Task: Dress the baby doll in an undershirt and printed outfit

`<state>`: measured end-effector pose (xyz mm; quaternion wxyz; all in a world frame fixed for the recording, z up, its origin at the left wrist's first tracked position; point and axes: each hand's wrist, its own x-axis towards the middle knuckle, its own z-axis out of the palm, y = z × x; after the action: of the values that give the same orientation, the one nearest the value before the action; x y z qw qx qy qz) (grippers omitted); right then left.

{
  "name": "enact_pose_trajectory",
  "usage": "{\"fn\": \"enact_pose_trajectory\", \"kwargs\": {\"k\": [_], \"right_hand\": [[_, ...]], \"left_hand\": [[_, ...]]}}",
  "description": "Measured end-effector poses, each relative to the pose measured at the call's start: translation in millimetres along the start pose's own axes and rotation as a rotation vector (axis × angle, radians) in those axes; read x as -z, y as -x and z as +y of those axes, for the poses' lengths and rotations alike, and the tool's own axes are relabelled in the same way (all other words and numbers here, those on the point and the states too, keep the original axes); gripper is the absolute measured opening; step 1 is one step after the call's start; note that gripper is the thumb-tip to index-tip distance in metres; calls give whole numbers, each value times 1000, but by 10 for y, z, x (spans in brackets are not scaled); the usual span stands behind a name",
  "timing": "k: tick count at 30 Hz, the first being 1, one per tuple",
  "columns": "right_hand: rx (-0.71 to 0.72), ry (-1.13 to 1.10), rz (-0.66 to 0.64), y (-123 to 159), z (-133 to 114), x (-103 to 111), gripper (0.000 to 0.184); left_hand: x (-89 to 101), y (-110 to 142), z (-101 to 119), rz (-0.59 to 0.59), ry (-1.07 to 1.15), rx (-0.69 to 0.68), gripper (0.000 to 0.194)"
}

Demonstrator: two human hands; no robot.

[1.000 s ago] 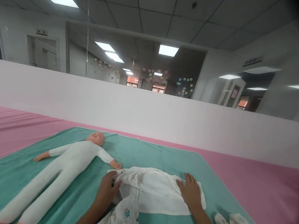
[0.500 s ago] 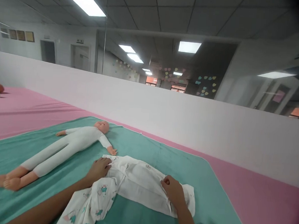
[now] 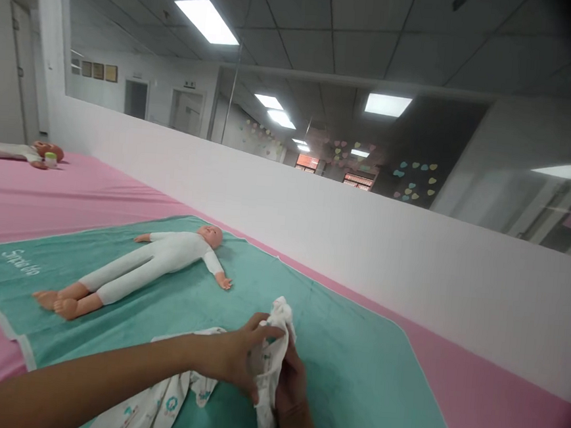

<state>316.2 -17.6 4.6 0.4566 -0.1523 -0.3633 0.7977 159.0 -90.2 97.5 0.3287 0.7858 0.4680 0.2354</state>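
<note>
Presently, left hand (image 3: 242,354) and right hand (image 3: 295,381), curled, grip bunched white garment (image 3: 271,366); green blanket (image 3: 354,351) bears blurred "S…" lettering (image 3: 20,263) at left.

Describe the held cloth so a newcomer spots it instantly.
On the pink surface lies a green mat with a white-suited doll. Right of the doll in view, the left hand and right hand hold a white cloth. Unlike the garment lying on the mat, it is bunched upright.
</note>
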Motion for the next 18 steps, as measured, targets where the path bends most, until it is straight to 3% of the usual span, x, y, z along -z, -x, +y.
{"fn": "enact_pose_trajectory", "kwargs": {"k": [2,4,8,11,13,16,18], "right_hand": [[-69,3,-145,64,42,-67,45],[-172,76,-253,118,47,-115,54],[-189,73,-310,168,16,-12,66],[-161,5,-157,169,-82,269,53],[-23,-69,19,165,-179,445,40],[178,-236,123,153,-295,553,29],[229,-305,144,145,-324,541,25]], "left_hand": [[-55,132,-104,15,-106,143,81],[-122,226,-241,105,-197,229,59],[-197,306,-270,250,-316,210,35],[-42,430,33,399,-193,101,21],[170,608,311,474,1,19,14],[485,960,610,412,118,74,13],[567,1170,629,344,25,171,19]]}}
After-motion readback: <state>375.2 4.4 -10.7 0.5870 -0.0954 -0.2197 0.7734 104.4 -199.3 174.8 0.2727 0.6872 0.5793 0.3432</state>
